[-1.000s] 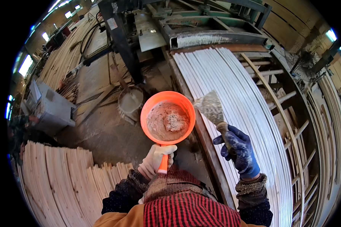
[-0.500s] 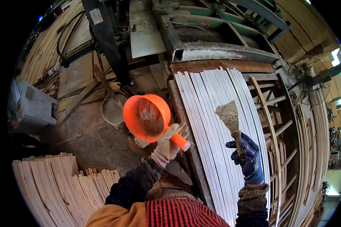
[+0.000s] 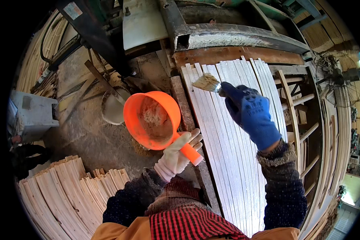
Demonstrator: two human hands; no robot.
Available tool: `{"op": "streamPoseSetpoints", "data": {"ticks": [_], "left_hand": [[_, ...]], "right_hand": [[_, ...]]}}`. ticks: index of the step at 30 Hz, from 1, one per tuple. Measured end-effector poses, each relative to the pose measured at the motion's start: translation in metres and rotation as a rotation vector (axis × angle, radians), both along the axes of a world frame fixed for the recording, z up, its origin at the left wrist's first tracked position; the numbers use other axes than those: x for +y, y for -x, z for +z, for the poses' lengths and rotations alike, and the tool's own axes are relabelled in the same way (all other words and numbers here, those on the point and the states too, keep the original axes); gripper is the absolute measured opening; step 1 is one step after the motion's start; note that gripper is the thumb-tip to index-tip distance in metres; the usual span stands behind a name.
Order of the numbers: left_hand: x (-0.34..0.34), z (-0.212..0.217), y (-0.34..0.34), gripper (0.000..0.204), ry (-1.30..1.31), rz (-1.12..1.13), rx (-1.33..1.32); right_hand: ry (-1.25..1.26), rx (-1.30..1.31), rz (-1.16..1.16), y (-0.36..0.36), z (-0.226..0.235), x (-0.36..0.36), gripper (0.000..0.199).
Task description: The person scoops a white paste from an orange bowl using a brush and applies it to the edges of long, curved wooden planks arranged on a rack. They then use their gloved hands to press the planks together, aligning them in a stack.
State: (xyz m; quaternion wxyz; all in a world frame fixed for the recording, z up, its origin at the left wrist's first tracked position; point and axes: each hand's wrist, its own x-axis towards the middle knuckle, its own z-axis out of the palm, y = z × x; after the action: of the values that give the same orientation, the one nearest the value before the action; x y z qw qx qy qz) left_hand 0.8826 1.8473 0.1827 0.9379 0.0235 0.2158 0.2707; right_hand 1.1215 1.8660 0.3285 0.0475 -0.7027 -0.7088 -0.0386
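My left hand (image 3: 176,154), in a pale glove, is closed round the handle of an orange plastic dipper (image 3: 175,120). Its bowl opens upward, and its inside is smeared with a pinkish-beige substance. My right hand (image 3: 250,110), in a blue glove, grips a flat brush (image 3: 207,83) whose handle is mostly hidden by the fingers. The brush's beige, clumped tip points left over the far end of several white-coated wooden strips (image 3: 228,152). I cannot tell whether the tip touches them. The strips lie side by side.
A metal frame (image 3: 244,38) crosses beyond the strips, and a rack with crossbars (image 3: 308,134) runs along their right. A fan (image 3: 336,76) stands at the far right. On the floor at left are a bucket (image 3: 114,106), a grey box (image 3: 34,114) and stacked bare wood (image 3: 64,192).
My right hand has moved forward and left with the brush, which has swung to point left. The dipper stays in my left hand, at nearly the same place. The view has shifted slightly.
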Motion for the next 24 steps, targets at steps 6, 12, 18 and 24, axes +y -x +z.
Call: {"op": "streamPoseSetpoints", "data": {"ticks": [6,12,18,24], "left_hand": [[0.0,0.004,-0.004,0.011,0.007,0.003,0.017],[0.001,0.003,-0.006,0.015,0.024,0.031,0.067],[0.0,0.009,-0.008,0.017,0.032,0.016,0.074],[0.0,0.001,-0.005,0.016,0.053,0.044,0.067]], "right_hand": [[0.192,-0.093,-0.018,0.003,-0.009,0.044,0.023],[0.393,-0.265,0.01,0.013,0.015,0.065,0.019],[0.298,-0.409,-0.069,0.044,-0.005,0.08,0.02],[0.387,-0.4,0.042,0.058,0.023,0.032,0.021]]}}
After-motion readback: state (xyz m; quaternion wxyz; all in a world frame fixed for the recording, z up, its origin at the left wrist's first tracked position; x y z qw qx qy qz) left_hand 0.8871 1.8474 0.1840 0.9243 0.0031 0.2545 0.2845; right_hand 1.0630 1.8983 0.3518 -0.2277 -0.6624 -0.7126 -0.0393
